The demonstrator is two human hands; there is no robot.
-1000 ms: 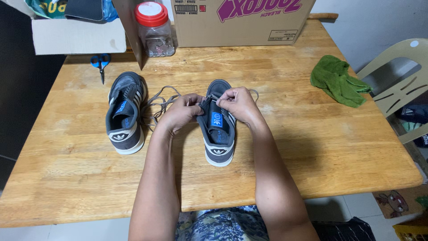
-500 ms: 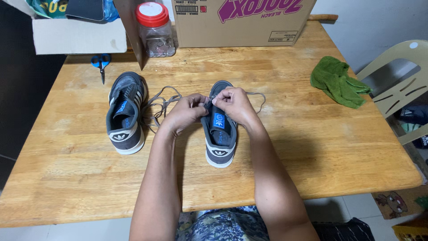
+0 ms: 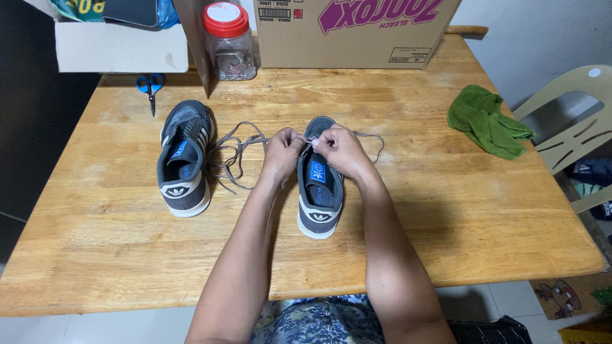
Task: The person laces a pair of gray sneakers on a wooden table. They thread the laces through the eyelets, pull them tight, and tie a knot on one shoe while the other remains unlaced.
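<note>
Two dark grey sneakers with white stripes and blue insoles stand on the wooden table (image 3: 446, 210). My left hand (image 3: 284, 153) and my right hand (image 3: 339, 151) meet over the right sneaker (image 3: 319, 197), both pinching its grey shoelace (image 3: 373, 143) near the front eyelets. Loose grey lace (image 3: 233, 153) trails from my left hand toward the left sneaker (image 3: 183, 159), which stands untouched beside it. My fingers hide the eyelets.
Blue-handled scissors (image 3: 151, 86) lie at the back left. A red-lidded clear jar (image 3: 229, 41) and cardboard boxes (image 3: 357, 32) line the far edge. A green cloth (image 3: 488, 121) lies at the right, with a beige plastic chair (image 3: 574, 121) beyond the table.
Both hands have shifted forward along the right sneaker toward its toe, still working the lace. The view has moved slightly.
</note>
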